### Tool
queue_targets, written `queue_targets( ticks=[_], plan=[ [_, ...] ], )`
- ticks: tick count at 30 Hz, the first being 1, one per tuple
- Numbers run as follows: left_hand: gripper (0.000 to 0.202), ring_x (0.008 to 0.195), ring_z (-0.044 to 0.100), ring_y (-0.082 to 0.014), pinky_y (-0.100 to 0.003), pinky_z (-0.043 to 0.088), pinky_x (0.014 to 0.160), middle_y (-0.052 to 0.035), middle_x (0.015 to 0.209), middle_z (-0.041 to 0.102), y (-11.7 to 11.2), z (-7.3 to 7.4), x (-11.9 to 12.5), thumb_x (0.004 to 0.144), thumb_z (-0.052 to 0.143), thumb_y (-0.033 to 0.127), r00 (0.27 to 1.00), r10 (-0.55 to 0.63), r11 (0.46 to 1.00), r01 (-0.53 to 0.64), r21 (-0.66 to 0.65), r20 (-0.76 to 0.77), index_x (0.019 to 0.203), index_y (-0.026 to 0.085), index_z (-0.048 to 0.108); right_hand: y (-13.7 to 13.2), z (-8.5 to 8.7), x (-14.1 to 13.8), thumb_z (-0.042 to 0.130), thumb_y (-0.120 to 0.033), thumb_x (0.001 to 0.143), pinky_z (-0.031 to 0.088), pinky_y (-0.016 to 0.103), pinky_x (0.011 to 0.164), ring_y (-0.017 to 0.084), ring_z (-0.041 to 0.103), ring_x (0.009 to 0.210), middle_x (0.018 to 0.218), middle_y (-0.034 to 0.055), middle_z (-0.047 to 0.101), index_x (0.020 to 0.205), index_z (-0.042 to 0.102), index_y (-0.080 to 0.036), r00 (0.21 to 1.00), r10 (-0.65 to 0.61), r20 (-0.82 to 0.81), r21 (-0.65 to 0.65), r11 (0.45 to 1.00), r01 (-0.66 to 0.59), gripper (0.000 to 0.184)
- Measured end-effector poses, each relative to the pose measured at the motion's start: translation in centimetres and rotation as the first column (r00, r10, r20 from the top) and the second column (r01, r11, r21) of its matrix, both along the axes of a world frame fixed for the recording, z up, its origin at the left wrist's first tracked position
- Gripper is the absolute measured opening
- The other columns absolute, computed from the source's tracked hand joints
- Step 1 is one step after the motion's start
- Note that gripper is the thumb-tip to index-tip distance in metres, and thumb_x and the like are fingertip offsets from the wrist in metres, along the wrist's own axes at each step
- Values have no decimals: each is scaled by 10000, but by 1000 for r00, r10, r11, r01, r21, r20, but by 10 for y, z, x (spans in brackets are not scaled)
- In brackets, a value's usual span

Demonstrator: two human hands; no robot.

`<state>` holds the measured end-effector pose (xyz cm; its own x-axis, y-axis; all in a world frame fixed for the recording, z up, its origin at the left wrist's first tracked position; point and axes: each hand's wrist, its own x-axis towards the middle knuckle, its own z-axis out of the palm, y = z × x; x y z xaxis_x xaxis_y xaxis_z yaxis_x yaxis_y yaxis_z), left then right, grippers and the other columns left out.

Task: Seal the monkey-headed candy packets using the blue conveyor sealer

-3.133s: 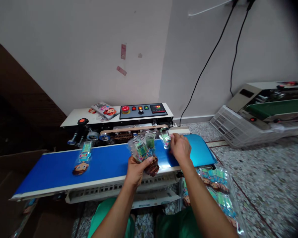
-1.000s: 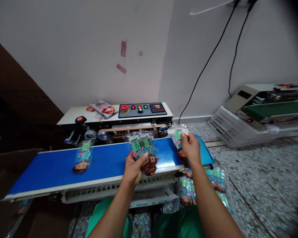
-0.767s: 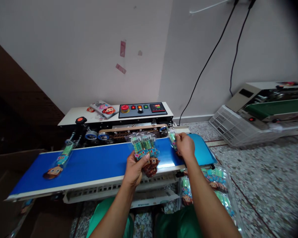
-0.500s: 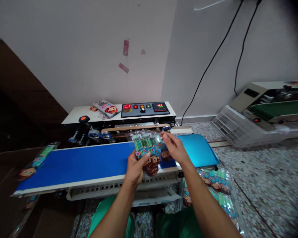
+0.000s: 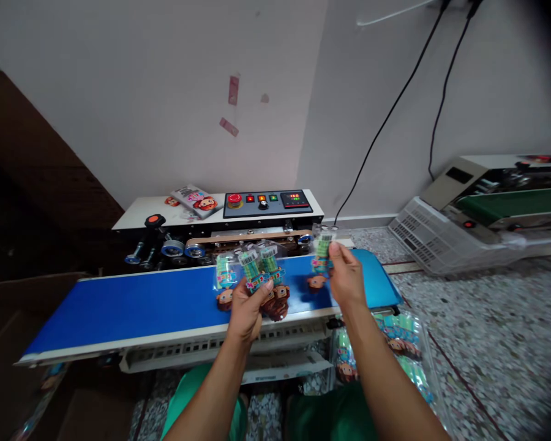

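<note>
My left hand (image 5: 247, 311) is closed around several clear plastic packets (image 5: 259, 264) with green tops, barcodes and a brown-haired cartoon face. A single packet of the same kind (image 5: 320, 264) hangs upright between the thumb and fingers of my right hand (image 5: 348, 277), over the right part of the blue conveyor belt (image 5: 147, 309). Just left of my left hand, another packet (image 5: 224, 274) is at the belt's back edge beside the rollers. My left fingers partly cover the lower ends of the held bunch.
Behind the belt stands the sealing machine's control panel (image 5: 267, 204), with a printed pack (image 5: 195, 201) on top. A clear bag of packets (image 5: 411, 343) lies at lower right. A white crate (image 5: 425, 239) and a second machine (image 5: 500, 190) stand farther right; a cardboard box (image 5: 9, 337) is at left.
My right hand has moved right, away from the bunch, with one packet. A packet now shows on the belt left of my left hand. The packet at the belt's left end is gone from there.
</note>
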<state>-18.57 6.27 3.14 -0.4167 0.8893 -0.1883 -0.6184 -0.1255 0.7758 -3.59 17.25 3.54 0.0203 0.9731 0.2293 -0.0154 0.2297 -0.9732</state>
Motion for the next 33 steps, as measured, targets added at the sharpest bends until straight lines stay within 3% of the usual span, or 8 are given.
queue_targets(
  ticks=[5,9,12,19,22,24,26,33],
  plan=[
    [338,678,690,-226,-358,548,638,-74,776,720,-1,0,0,645,761,248,997,-69,997,69,-28,-17,918,139,594,31,-15,39,488,-469,821,359,245,587,137,496,612,687,24,607,826,635,-139,849,-247,467,111,969,221,361],
    [368,635,687,-234,-356,546,593,-85,750,720,-3,1,2,634,767,252,996,-81,996,80,-44,-30,924,130,576,40,-24,35,450,-422,836,340,265,593,178,538,633,691,68,636,875,630,-133,683,-230,693,89,968,236,343],
    [380,626,686,-248,-364,543,573,-97,745,720,-3,1,2,638,764,261,994,-101,994,99,-50,-38,933,122,569,43,-26,18,424,-400,849,346,274,612,192,562,664,723,84,651,896,620,-139,645,-204,736,76,972,221,329],
    [321,686,685,-209,-325,535,654,-71,778,721,-1,-4,0,655,754,229,995,-77,997,75,-27,-56,916,122,602,29,-24,-9,408,-365,870,419,356,783,239,587,881,938,134,658,1008,593,-131,780,-191,596,170,979,110,329],
    [312,696,680,-191,-316,529,673,-60,817,723,0,-6,0,662,749,215,997,-53,999,53,2,-48,930,132,612,4,-10,-12,444,-444,866,452,346,818,213,601,922,1004,100,664,1055,607,-168,930,114,350,46,989,-139,372],
    [319,712,676,-178,-307,523,701,-54,836,724,0,-5,0,663,749,203,998,-49,999,50,21,-46,948,136,621,-13,0,-17,495,-451,848,469,330,824,195,616,920,1005,63,679,1061,633,-200,901,391,189,-44,920,-390,357],
    [324,737,672,-166,-293,515,736,-50,853,724,0,-4,1,658,753,191,998,-39,998,41,36,-55,953,135,633,-27,7,-23,561,-428,817,469,323,837,194,622,923,973,38,695,984,680,-213,871,483,96,-54,876,-480,297],
    [282,732,672,-163,-311,527,726,-34,832,724,-1,-3,2,667,748,194,999,-16,999,18,45,-32,924,155,639,-23,8,-20,500,-466,845,453,257,686,149,588,773,852,19,669,891,638,-186,998,68,2,21,997,-68,315]
  ],
)
